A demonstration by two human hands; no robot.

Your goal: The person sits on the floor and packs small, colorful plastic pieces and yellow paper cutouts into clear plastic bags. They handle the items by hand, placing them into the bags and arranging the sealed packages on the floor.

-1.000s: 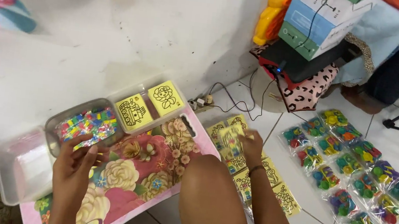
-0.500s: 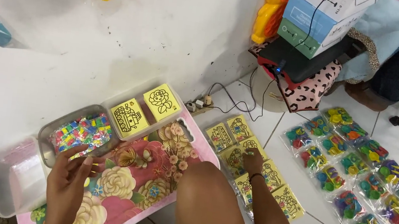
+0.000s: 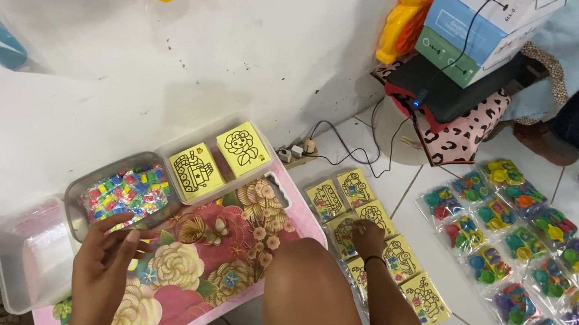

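My left hand (image 3: 104, 265) hovers with fingers spread over the pink floral tray (image 3: 216, 265), just below a clear box of small colourful pieces (image 3: 125, 193). It holds nothing. My right hand (image 3: 367, 238) rests palm down on a row of yellow picture cards (image 3: 375, 248) laid out on the white tiled floor. It presses on one card in the middle of the row. Two more yellow cards (image 3: 219, 159) stand in a clear box at the back of the tray. My bare knee (image 3: 312, 300) is between the two hands.
Several clear packets of colourful toys (image 3: 531, 254) lie in rows on the floor at the right. An empty clear tub (image 3: 31, 255) sits left of the tray. Stacked boxes (image 3: 486, 24), a spotted cushion (image 3: 457, 132) and a cable with a power strip (image 3: 299, 149) stand by the wall.
My left hand has lifted a little toward the box of colourful pieces. My right hand has stayed on the yellow cards. The view has shifted slightly.
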